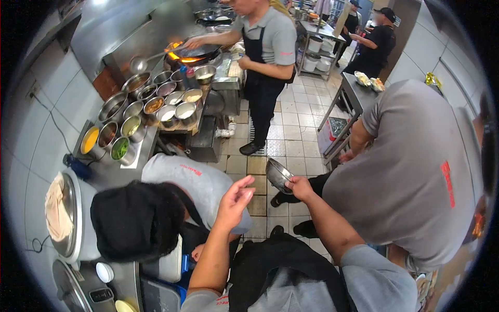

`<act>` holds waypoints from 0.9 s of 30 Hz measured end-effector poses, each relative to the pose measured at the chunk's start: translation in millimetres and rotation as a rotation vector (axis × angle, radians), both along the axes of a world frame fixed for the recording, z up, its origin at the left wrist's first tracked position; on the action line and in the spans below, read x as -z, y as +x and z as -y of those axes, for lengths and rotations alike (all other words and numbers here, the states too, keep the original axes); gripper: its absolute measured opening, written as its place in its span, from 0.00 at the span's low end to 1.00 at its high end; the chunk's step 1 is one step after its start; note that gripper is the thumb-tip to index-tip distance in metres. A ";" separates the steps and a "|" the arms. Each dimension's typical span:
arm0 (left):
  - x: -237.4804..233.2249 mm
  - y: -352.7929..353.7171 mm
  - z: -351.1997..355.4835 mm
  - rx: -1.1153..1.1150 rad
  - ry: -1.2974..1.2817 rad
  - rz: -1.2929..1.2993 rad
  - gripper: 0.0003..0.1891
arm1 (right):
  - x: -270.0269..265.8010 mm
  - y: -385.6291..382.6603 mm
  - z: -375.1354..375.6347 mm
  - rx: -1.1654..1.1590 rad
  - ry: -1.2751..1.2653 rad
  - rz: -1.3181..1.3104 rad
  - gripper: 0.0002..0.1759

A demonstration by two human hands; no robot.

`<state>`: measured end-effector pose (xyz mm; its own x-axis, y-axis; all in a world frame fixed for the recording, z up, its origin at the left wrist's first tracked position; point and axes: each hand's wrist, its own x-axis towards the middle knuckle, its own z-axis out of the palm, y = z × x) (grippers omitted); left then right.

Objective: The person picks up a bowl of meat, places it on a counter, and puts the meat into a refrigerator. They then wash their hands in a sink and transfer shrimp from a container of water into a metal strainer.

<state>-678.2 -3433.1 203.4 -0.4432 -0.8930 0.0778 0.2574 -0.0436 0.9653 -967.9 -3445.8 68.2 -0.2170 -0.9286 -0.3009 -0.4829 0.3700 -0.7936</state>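
My right hand (300, 188) grips the rim of a metal bowl (279, 176), which hangs tilted on its side over the tiled floor. Just left of the bowl, my left hand (235, 202) is raised with its fingers apart and nothing in it. A co-worker in a black cap (136, 221) bends forward close beside my left arm. Another co-worker in a grey shirt (405, 171) leans over at my right, back turned to me.
Ahead, a person in a black apron (257, 78) works at a flaming wok (195, 52). Several metal pots of ingredients stand on the left counter (143, 151). A steel table (353, 91) holds food at the right. The tiled floor (291, 127) runs between.
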 end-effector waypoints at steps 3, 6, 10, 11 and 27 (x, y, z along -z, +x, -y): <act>9.9 -1.7 1.8 -0.032 0.067 -0.040 0.22 | -15.6 -20.1 24.5 0.025 0.014 -0.138 0.11; 12.4 -8.1 2.2 -0.017 0.113 -0.077 0.22 | -11.8 -48.4 41.4 0.101 0.062 -0.255 0.13; 20.0 -13.2 3.3 -0.009 0.118 -0.058 0.25 | -4.6 -86.9 63.7 0.097 0.130 -0.414 0.17; 18.4 -13.9 1.7 -0.028 0.121 -0.049 0.26 | -2.9 -93.5 65.3 0.059 0.162 -0.449 0.18; 4.8 -17.9 31.7 -0.165 0.294 -0.105 0.30 | 17.8 -164.8 81.8 0.200 0.263 -0.333 0.13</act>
<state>-696.1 -3464.8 198.6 -0.2941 -0.9430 -0.1557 0.3813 -0.2651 0.8856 -1132.8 -3527.5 50.4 -0.5083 -0.7606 -0.4040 -0.5942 0.6493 -0.4748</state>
